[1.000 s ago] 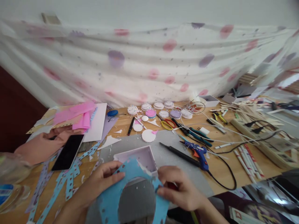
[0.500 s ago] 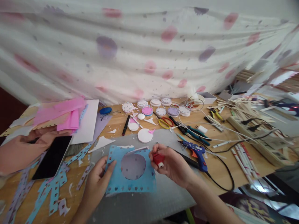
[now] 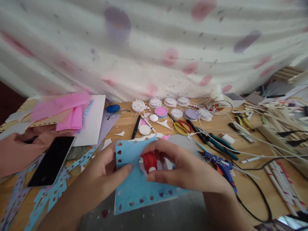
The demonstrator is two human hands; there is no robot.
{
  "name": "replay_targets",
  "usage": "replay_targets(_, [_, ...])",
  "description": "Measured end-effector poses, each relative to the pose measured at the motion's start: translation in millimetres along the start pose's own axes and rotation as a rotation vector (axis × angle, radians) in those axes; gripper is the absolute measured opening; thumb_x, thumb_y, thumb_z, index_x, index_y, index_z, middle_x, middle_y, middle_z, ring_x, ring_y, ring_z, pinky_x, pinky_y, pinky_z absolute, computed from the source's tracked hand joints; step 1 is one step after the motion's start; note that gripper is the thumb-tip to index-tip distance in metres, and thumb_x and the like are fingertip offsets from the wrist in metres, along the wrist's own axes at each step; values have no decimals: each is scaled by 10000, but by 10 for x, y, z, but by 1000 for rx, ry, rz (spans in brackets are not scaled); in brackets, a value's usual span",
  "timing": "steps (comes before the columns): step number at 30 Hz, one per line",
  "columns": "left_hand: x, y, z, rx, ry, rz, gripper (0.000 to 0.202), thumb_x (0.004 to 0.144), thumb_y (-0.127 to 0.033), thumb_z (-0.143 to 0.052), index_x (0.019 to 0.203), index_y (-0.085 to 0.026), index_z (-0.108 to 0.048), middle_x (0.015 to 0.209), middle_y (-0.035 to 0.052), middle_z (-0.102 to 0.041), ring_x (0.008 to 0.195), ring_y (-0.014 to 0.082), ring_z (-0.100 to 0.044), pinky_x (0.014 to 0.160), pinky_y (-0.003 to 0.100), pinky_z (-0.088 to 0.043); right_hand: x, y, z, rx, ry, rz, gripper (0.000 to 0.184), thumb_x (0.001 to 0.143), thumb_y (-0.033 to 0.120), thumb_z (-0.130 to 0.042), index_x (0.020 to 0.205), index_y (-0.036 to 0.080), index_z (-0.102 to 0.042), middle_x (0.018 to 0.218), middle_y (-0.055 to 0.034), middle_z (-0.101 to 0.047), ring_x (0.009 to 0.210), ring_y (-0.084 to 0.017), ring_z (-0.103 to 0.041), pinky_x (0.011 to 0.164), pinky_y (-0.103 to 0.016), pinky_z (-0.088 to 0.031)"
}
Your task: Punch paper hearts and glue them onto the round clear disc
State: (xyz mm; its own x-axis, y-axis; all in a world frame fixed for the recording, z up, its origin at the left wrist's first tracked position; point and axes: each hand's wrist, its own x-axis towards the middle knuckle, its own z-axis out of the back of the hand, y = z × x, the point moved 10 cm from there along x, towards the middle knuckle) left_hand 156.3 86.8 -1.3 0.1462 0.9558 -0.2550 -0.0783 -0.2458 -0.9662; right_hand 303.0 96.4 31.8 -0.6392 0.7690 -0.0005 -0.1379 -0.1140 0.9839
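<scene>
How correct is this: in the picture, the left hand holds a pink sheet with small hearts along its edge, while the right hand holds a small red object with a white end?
One detail is wrong: the sheet in the left hand is blue, not pink, as the head view shows. The right hand does hold a small red object with a white end.

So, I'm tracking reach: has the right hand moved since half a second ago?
Yes: the right hand has shifted left, farther from the blue glue gun and further across the blue sheet.
</scene>
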Motion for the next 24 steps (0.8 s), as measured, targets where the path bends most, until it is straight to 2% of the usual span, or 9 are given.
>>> replay_targets(6, [-117,95,39,32,-8,36,556,744,-391,-765,1275,-378,-601,1173,25,-735,986,317,-727,792,403,-629,-19,-216,-126,170,29,-165,235,821,267,-746,995,245,-591,901,8,-657,823,-151,-648,690,-257,-545])
replay_targets(10, [-159,165,58,41,19,86,580,757,-390,-758,1310,-400,-580,1186,28,-733,982,330,-731,762,405,-638,8,-232,-176,299,17,-161,229,824,264,-736,993,244,-584,890,10,-686,812,-141,-669,693,-251,-553])
replay_targets(13, [-167,159,143,106,-24,84,612,744,-403,-767,1323,-392,-571,1109,22,-762,895,327,-753,706,395,-646,26,-227,-182,358,21,-157,235,817,245,-745,1001,239,-599,911,15,-693,850,-133,-673,750,-252,-555])
replay_targets(16, [-167,110,203,181,-77,76,603,728,-441,-775,1296,-368,-585,1006,13,-785,800,314,-764,662,391,-649,25,-226,-188,434,38,-162,224,813,217,-748,990,233,-611,914,20,-686,850,-119,-669,754,-241,-552])
replay_targets(21, [-144,45,164,209,-116,49,497,672,-465,-804,1122,-324,-649,969,15,-787,741,296,-765,610,355,-645,25,-197,-156,475,17,-136,214,817,214,-750,973,231,-604,896,29,-653,836,-105,-651,768,-229,-543])
replay_targets(24, [-143,76,208,210,-198,64,565,601,-495,-825,1103,-311,-643,941,34,-787,724,313,-765,545,351,-639,38,-176,-136,463,-5,-122,222,826,218,-744,991,238,-596,898,31,-636,827,-104,-636,765,-226,-536])
